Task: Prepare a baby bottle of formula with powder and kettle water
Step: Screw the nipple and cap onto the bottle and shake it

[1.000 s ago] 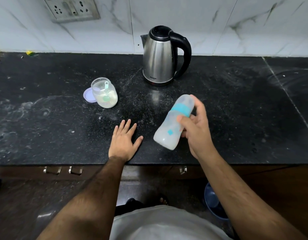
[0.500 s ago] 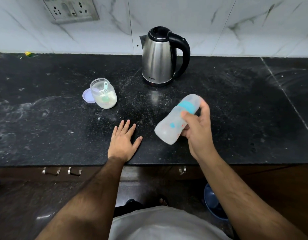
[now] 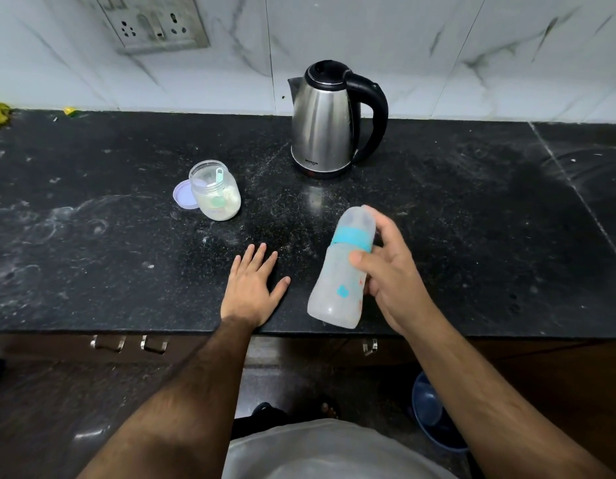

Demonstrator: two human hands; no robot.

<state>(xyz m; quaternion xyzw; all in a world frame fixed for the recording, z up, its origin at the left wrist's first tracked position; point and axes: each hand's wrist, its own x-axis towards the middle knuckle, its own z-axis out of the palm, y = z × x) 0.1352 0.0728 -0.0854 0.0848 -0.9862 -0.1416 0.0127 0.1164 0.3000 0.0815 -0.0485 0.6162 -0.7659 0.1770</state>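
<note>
Up close, the tabletop (image 3: 472, 236) is polished black stone, speckled and smeared with pale powdery streaks, backed by white marble-veined wall tiles (image 3: 368, 36). A stainless-steel kettle (image 3: 322, 126) with a black lid and a looped black handle stands upright near the wall. Left of it and nearer the front sits an open, clear, rounded jar (image 3: 216, 191) holding cream-coloured powder, with a small green scoop (image 3: 219, 176) standing inside; a flat lilac lid (image 3: 182, 198) lies touching the jar's left side.

The left hand (image 3: 253, 292) lies flat on the tabletop near the front edge — fingers straight and close together, thumb spread to the right, holding nothing. The right hand (image 3: 391, 274) grips the baby bottle (image 3: 337, 285), thumb across the front just below the teal collar, fingers curled behind. This bottle is frosted translucent plastic, cylindrical with a slight waist, marked with a small teal motif, and capped by a clear dome. It is held above the tabletop's front edge — tilted, cap pointing up and away toward the kettle, base nearest the person.
</note>
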